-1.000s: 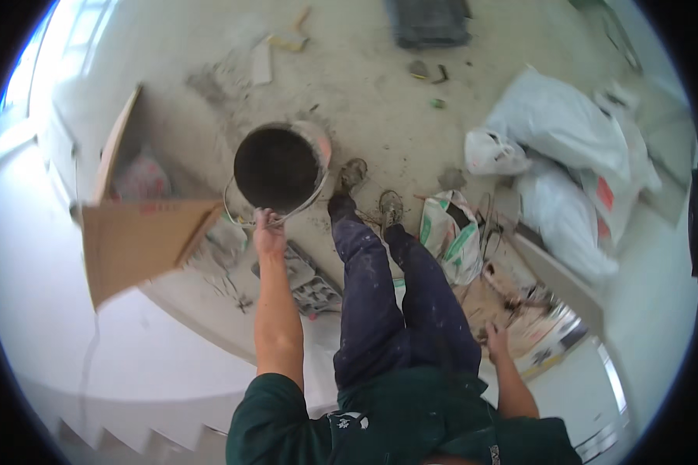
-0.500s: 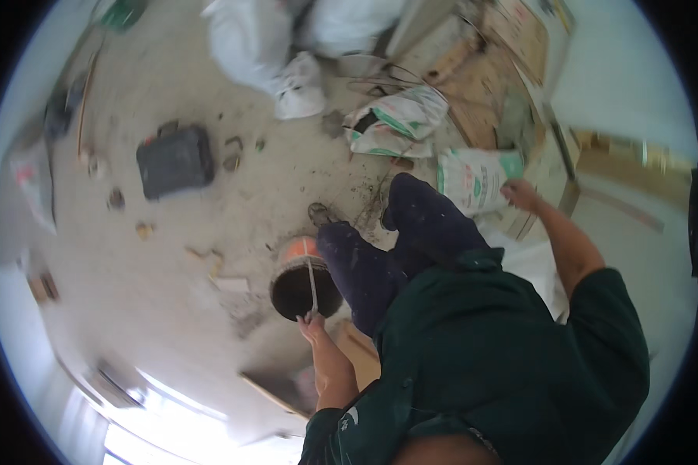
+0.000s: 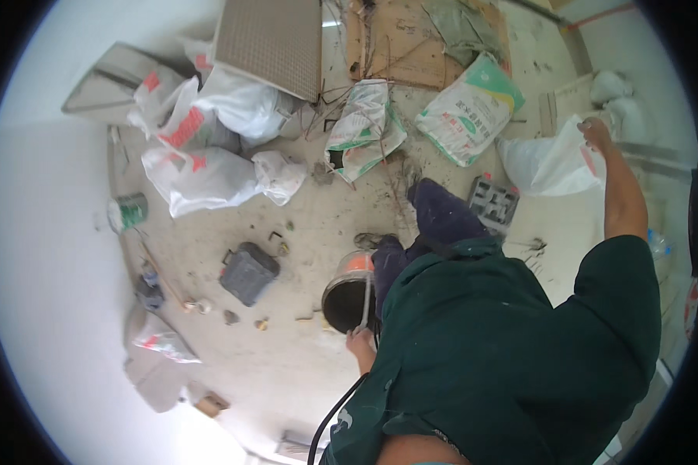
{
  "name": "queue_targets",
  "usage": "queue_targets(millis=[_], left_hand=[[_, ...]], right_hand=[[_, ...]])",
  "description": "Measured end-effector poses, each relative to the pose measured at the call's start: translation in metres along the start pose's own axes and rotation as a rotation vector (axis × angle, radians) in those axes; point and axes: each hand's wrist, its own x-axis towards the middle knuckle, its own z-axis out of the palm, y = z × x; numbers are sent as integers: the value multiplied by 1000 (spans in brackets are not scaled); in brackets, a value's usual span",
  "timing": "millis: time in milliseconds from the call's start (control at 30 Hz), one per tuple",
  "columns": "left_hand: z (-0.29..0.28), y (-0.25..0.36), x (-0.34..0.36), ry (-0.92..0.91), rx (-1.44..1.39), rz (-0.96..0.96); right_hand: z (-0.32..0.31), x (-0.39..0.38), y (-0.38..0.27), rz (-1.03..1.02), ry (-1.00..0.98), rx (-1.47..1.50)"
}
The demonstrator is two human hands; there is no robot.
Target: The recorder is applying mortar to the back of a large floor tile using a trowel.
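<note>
Bucket (image 3: 350, 280), handle (image 3: 367, 298) in left hand (image 3: 359, 342), dark interior (image 3: 344, 307) (hard to make out)

The bucket (image 3: 348, 304) looks like smeared plastic, the dark case (image 3: 250, 273) matt plastic, the shirt (image 3: 488, 333) matt cloth.

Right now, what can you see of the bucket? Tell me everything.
The bucket is round, with a dirty orange and whitish outer wall, probably plastic, and a wide mouth facing the camera. Its inside looks dark; any contents can't be made out. A pale handle runs across one side of the mouth, and the left hand grips it. It is beside the dark trouser leg; whether it touches leg or floor is unclear.
</note>
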Motion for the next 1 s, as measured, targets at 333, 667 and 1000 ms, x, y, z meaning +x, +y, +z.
queue_targets(millis=[333,667,1000], left_hand=[[-101,256,63,131,225,309],[-175,366,260,191,-1049,-560],[-153,688,454,222,-1309,-855]], right_hand=[[-55,207,91,-741,513,-227],[-102,288,-16,-578,206,208],[-74,344,195,105,15,-223]])
